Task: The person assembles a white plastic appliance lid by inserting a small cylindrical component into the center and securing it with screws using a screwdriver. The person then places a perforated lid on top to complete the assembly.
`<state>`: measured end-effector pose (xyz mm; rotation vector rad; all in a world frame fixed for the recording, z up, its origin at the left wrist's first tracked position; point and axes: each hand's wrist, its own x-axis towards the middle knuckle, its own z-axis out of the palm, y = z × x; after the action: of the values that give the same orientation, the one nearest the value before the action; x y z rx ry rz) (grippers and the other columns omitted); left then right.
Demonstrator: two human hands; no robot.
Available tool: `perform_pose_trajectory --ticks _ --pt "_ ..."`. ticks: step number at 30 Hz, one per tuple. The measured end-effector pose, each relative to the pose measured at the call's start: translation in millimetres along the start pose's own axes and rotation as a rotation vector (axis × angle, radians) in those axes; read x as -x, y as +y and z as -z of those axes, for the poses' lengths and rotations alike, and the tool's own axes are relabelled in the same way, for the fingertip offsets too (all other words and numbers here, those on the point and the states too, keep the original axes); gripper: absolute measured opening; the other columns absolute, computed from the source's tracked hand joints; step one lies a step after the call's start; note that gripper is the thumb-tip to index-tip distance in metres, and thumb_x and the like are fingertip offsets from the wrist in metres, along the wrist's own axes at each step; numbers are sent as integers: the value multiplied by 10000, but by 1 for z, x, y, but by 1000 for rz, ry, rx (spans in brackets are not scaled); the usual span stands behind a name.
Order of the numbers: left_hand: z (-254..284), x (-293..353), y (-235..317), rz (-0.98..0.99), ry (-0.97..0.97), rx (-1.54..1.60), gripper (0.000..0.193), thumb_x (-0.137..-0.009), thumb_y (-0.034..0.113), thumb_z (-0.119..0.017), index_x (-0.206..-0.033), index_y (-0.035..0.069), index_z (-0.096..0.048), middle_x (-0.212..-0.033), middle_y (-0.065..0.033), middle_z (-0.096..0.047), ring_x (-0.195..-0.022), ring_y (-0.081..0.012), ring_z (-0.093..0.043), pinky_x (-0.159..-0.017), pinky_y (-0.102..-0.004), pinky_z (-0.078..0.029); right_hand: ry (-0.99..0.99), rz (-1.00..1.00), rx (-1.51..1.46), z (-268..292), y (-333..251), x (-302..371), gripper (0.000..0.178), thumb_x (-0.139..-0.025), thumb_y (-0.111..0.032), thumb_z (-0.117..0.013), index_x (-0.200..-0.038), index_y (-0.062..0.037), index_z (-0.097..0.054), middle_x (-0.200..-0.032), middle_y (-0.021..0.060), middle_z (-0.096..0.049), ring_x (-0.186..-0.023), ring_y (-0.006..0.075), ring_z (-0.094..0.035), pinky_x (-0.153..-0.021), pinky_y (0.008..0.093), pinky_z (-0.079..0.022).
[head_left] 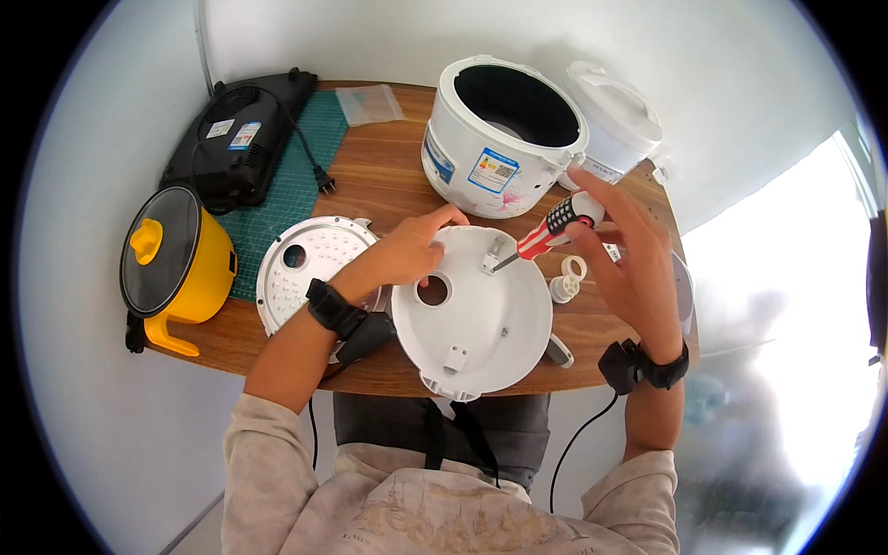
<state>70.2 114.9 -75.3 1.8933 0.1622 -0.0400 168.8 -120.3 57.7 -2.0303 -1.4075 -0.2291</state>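
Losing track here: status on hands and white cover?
Right hand gripping screwdriver, tip at bracket. Left hand on white cover. Cover hollow side up; nothing seen blocking tip.

The wooden table [384, 166] bears a green mat [257, 239], white cooker body [495, 141] and overhanging white shell [487, 310]

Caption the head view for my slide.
Left hand grips a white round shell; right hand holds a red-and-white screwdriver, tip at a fitting inside it.
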Motion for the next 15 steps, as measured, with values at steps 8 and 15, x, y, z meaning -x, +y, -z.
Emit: perform_pose_trajectory --ticks 8,15 --pt "-1 -2 -1 15 -3 -32 413 -899 -45 -437 -1299 42 -491 -1188 -186 -629 -744 -220 -687 -545 -310 -597 82 185 224 -12 17 -3 438 -899 -232 -732 -1289 -94 -587 -1077 146 -649 -792 323 -683 -711 367 -556" --pt "-1 -2 -5 13 7 -26 405 -902 -37 -446 -1294 49 -490 -1184 -183 -631 -733 -219 -683 -551 -320 -593 -146 -77 37 0 -10 -6 361 -923 -120 -620 -1271 -54 -549 -1147 167 -621 -866 347 -666 -737 418 -544"
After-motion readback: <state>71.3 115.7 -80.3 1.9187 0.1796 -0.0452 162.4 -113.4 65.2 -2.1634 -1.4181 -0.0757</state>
